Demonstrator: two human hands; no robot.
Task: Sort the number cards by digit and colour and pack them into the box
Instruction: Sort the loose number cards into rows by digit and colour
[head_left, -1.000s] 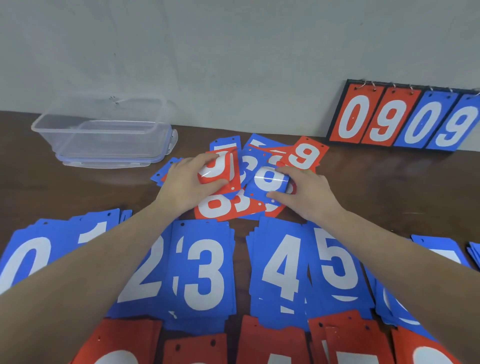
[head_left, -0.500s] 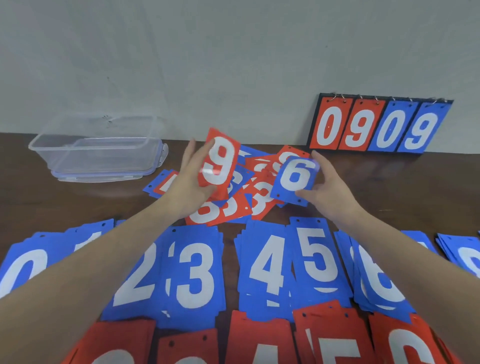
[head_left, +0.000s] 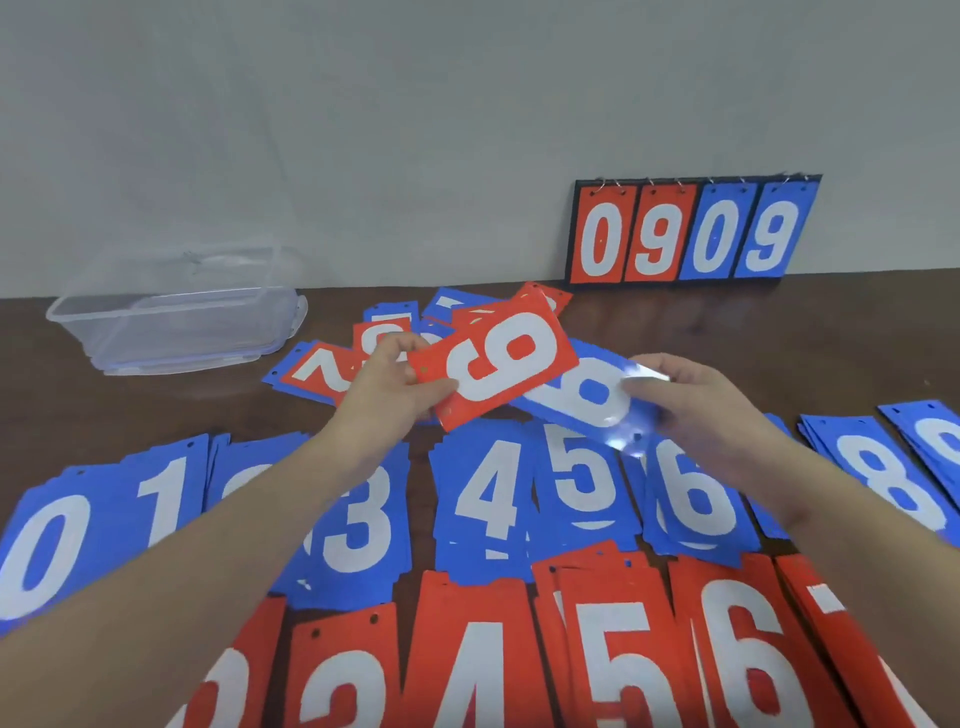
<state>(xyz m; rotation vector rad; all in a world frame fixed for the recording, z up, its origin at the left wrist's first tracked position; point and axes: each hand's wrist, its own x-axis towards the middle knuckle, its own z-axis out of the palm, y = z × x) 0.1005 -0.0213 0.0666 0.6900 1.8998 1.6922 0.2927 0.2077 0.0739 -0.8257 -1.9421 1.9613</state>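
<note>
- Two hands work above the tabletop (head_left: 727, 332), each holding one card.
- The left hand (head_left: 387, 387) has its grip pinching a red card (head_left: 498, 364), thumb on the face near the two punched holes; the card is turned sideways and its white digit reads 9 or 6, I cannot tell which.
- The right hand (head_left: 696, 405) has its grip pinching a blue card (head_left: 587, 397), which lies partly under the red one; glare whitens its right end, and its digit looks like a 6 or 9.
- Behind the hands lies an unsorted heap (head_left: 395, 325) of mixed red and blue cards; a red 7 shows at its left edge, and the count cannot be told.
- Blue sorted stacks (head_left: 488, 499) run in a row nearest the hands: digits 0, 1, 3, 4, 5, 6 and 8 are readable, one more is hidden under the left forearm, and another is cut off at the right edge.
- Red sorted stacks (head_left: 623, 660) form a nearer row: 4, 5 and 6 read plainly, others are cropped.
- One clear plastic box (head_left: 171, 317) stands at the far left, well apart from the hands, no cards visible in it.
- One scoreboard (head_left: 691, 231) leans on the wall with four ring-hung cards reading 0, 9 in red and 0, 9 in blue.
</note>
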